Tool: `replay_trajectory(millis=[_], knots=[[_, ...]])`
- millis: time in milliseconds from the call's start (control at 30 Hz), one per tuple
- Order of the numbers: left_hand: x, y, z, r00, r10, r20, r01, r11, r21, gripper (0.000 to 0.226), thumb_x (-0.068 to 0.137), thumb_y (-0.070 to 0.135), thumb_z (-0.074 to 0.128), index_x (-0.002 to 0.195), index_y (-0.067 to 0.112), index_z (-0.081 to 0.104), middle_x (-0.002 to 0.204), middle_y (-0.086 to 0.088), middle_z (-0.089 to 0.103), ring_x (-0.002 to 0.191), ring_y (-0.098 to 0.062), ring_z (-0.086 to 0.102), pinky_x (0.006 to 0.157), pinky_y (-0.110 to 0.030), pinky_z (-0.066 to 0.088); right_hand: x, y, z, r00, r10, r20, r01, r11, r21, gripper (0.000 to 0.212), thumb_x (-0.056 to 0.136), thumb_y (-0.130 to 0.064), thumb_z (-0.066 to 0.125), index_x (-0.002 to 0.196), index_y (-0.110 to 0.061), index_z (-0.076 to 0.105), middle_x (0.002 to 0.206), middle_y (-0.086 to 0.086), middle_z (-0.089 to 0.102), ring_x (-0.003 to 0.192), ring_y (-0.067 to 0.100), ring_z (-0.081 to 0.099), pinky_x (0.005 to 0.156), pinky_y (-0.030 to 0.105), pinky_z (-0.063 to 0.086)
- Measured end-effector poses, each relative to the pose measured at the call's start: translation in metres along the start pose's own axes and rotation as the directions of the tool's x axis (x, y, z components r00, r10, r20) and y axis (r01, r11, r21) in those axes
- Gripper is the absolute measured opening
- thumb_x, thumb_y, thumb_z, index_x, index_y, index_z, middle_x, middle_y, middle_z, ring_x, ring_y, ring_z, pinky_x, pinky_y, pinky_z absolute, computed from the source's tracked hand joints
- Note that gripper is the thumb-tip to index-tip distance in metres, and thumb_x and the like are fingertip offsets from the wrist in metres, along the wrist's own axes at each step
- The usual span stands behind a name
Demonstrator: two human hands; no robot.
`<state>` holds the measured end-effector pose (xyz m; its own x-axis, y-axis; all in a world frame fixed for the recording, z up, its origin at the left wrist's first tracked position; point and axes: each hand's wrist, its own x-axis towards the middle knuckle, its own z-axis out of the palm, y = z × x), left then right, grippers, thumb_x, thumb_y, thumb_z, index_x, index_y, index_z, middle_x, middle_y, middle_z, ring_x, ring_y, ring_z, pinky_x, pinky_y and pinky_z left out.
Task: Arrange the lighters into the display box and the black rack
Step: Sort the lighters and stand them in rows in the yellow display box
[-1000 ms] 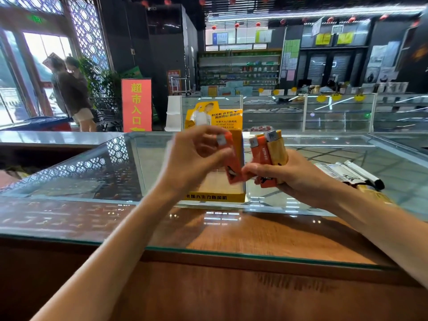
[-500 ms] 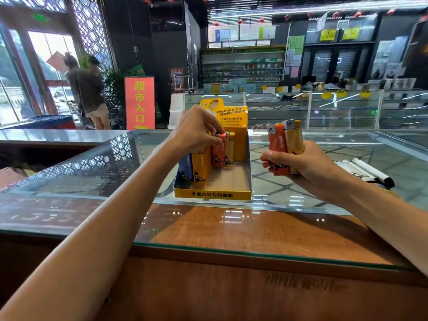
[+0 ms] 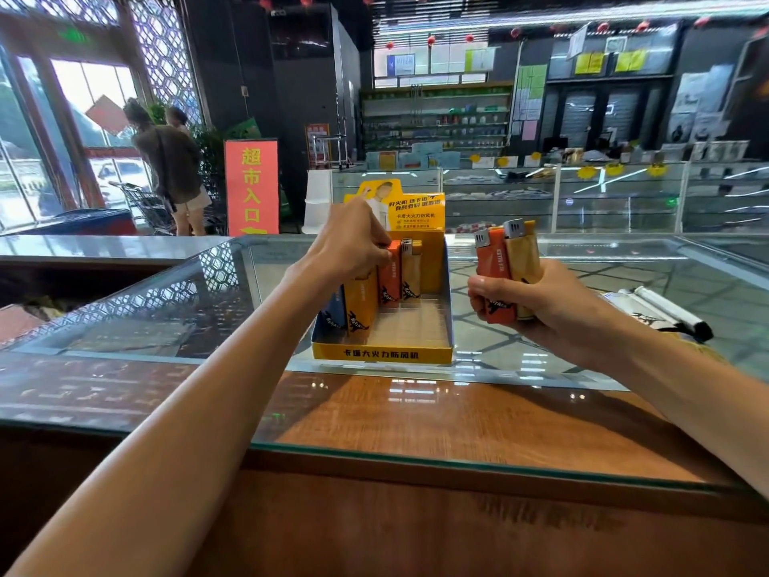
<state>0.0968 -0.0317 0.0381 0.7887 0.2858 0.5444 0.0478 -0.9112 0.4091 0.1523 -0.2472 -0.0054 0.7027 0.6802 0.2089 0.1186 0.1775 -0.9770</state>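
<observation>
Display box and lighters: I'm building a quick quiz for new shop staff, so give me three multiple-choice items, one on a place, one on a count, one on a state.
1. Where does the display box stand?
A. on the floor
B. on the glass counter
C. on a rear shelf

2. How many lighters does the right hand hold?
A. one
B. two
C. five

3. What is the left hand doing?
A. hanging idle
B. holding a pen
C. pinching an orange lighter in the box

Answers: B, its base rests on the glass; B, one orange and one yellow stand in its grip; C, its fingers close on that lighter's top.
</observation>
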Motion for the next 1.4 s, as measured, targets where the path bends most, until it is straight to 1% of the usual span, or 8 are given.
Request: replay_trajectory(millis=[167, 367, 467, 567, 767, 933, 1167, 1400], knots=[[0.000, 0.000, -0.001, 0.997, -0.003, -0.079, 0.004, 1.000, 0.016, 0.020, 0.068, 0.014, 0.082, 0.084, 0.004, 0.074, 0.089, -0.008, 0.072, 0.071, -0.007, 0.059, 0.063, -0.016, 0.049, 0.000, 0.000, 0.000, 1.000, 0.011, 0.017, -0.012, 1.000, 0.010, 0.041, 0.057, -0.024, 0.078, 0.091, -0.008, 0.062, 0.071, 0.000, 0.070, 0.070, 0.012, 0.069, 0.064, 0.020, 0.055], [-0.006, 0.011, -0.007, 0.993, 0.096, -0.074, -0.092, 0.994, 0.067, 0.024, 0.090, 0.022, 0.062, 0.098, 0.002, 0.072, 0.101, -0.012, 0.071, 0.083, -0.012, 0.060, 0.072, -0.019, 0.048, 0.000, -0.001, -0.001, 0.991, 0.014, 0.130, -0.021, 0.998, 0.056, 0.035, 0.062, -0.023, 0.078, 0.089, -0.007, 0.063, 0.077, 0.005, 0.067, 0.072, 0.015, 0.066, 0.072, 0.025, 0.056], [-0.026, 0.031, -0.013, 0.961, 0.264, -0.077, -0.274, 0.949, -0.158, 0.025, 0.088, 0.025, 0.063, 0.103, 0.006, 0.070, 0.099, -0.005, 0.071, 0.072, -0.001, 0.059, 0.063, -0.003, 0.043, 0.000, 0.000, 0.001, 0.985, 0.003, 0.172, -0.010, 0.999, 0.039, 0.033, 0.062, -0.026, 0.079, 0.087, -0.009, 0.065, 0.078, 0.005, 0.065, 0.072, 0.015, 0.064, 0.071, 0.025, 0.056], [-0.042, 0.048, -0.010, 0.944, 0.324, 0.068, -0.271, 0.874, -0.404, 0.032, 0.078, 0.026, 0.071, 0.101, 0.004, 0.070, 0.092, -0.006, 0.071, 0.074, -0.008, 0.067, 0.067, -0.017, 0.054, 0.000, 0.001, 0.004, 0.980, -0.010, 0.200, 0.007, 1.000, 0.016, 0.021, 0.060, -0.028, 0.078, 0.077, -0.017, 0.072, 0.076, 0.005, 0.067, 0.072, 0.016, 0.065, 0.069, 0.025, 0.055], [-0.044, 0.049, -0.003, 0.965, 0.260, -0.014, -0.235, 0.842, -0.486, 0.033, 0.069, 0.011, 0.080, 0.096, -0.003, 0.069, 0.084, -0.015, 0.072, 0.074, -0.021, 0.070, 0.068, -0.027, 0.058, -0.001, 0.005, 0.005, 0.981, -0.014, 0.194, 0.017, 1.000, -0.010, 0.022, 0.064, -0.031, 0.074, 0.080, -0.016, 0.073, 0.080, 0.011, 0.071, 0.075, 0.019, 0.070, 0.066, 0.022, 0.054], [-0.035, 0.032, -0.020, 0.980, 0.191, -0.057, -0.191, 0.820, -0.540, 0.030, 0.070, 0.005, 0.077, 0.099, 0.000, 0.069, 0.081, -0.004, 0.070, 0.069, -0.006, 0.069, 0.063, -0.016, 0.054, 0.001, 0.003, 0.004, 0.997, 0.025, 0.071, -0.027, 0.999, 0.028, 0.038, 0.072, -0.032, 0.067, 0.098, -0.005, 0.062, 0.092, 0.015, 0.073, 0.086, 0.023, 0.072, 0.064, 0.022, 0.056], [-0.018, 0.007, -0.024, 0.981, 0.137, -0.136, -0.175, 0.930, -0.323, 0.028, 0.069, 0.011, 0.081, 0.094, 0.003, 0.072, 0.085, -0.009, 0.072, 0.071, -0.012, 0.070, 0.070, -0.024, 0.056, 0.001, 0.004, 0.000, 0.998, 0.053, 0.026, -0.055, 0.997, 0.058, 0.025, 0.073, -0.024, 0.071, 0.090, -0.007, 0.063, 0.091, 0.014, 0.073, 0.085, 0.024, 0.072, 0.073, 0.029, 0.058], [-0.017, 0.002, -0.012, 0.981, 0.163, -0.105, -0.177, 0.974, -0.143, 0.023, 0.071, 0.009, 0.080, 0.091, -0.001, 0.073, 0.085, -0.009, 0.072, 0.066, -0.003, 0.062, 0.063, -0.009, 0.051, 0.002, 0.007, -0.002, 0.998, 0.047, 0.048, -0.048, 0.999, 0.020, 0.025, 0.069, -0.026, 0.073, 0.086, -0.009, 0.066, 0.085, 0.011, 0.071, 0.081, 0.021, 0.070, 0.082, 0.034, 0.057]])
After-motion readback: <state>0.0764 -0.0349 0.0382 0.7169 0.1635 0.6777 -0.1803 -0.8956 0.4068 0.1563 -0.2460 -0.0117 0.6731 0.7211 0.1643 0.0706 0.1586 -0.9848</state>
